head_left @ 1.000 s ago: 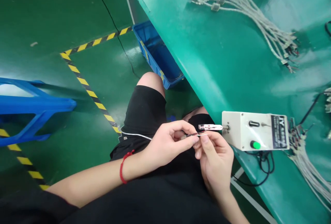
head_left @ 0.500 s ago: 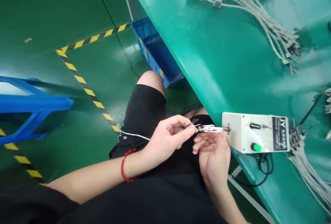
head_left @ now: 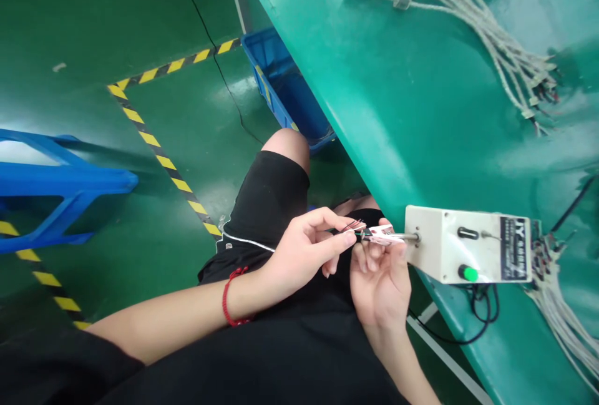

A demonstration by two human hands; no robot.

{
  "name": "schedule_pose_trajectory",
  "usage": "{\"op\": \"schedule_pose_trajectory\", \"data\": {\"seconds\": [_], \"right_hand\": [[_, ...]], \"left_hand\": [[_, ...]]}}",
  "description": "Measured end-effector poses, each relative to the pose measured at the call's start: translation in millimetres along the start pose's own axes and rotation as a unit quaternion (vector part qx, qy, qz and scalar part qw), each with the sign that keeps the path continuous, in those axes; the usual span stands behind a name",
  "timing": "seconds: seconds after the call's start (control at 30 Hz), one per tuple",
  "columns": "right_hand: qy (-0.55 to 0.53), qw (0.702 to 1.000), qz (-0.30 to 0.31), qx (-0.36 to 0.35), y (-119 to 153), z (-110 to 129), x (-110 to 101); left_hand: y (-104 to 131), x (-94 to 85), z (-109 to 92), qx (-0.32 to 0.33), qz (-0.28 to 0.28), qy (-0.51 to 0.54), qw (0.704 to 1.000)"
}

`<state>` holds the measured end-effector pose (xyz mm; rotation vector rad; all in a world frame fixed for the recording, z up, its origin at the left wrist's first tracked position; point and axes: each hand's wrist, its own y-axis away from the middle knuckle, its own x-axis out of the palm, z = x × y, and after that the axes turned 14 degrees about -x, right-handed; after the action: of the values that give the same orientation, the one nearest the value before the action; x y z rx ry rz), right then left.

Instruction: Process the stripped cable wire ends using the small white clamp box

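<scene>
My left hand (head_left: 311, 246) pinches a cable end, its thin red, black and white wires (head_left: 353, 226) fanning out past the fingertips. These wires are at the jaws of a pale pink clip (head_left: 384, 235). The clip sits on the metal shaft (head_left: 410, 237) of a small white machine (head_left: 440, 243) with a green knob (head_left: 468, 273). My right hand (head_left: 381, 286) is palm up below the shaft, with thumb and a finger closed about the clip and the other fingers curled beneath. The exact contact between wires and jaws is too small to make out.
A bundle of grey cables with USB plugs (head_left: 458, 12) lies on the green table (head_left: 374, 93). More cables (head_left: 561, 311) lie behind the machine. A blue bin (head_left: 269, 90) stands under the table edge, and a blue stool (head_left: 60, 180) is on the floor at left.
The clip has turned on its shaft and its arms look differently angled. My right hand has shifted slightly left, with a fingertip now showing above the clip. The view has shifted a little.
</scene>
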<state>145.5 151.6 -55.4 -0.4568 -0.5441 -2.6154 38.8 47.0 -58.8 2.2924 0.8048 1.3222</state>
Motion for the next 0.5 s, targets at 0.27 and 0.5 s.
{"op": "schedule_pose_trajectory", "data": {"seconds": [0.27, 0.5], "right_hand": [[0.015, 1.0, -0.001, -0.024, -8.0, -5.1, -1.5], [0.041, 0.999, 0.016, -0.031, -9.9, -7.0, -6.6]], "left_hand": [[-3.7, -1.9, 2.1, 0.007, 0.0, 0.004, 1.0], [-8.5, -2.5, 2.9, 0.006, -0.001, -0.012, 1.0]]}}
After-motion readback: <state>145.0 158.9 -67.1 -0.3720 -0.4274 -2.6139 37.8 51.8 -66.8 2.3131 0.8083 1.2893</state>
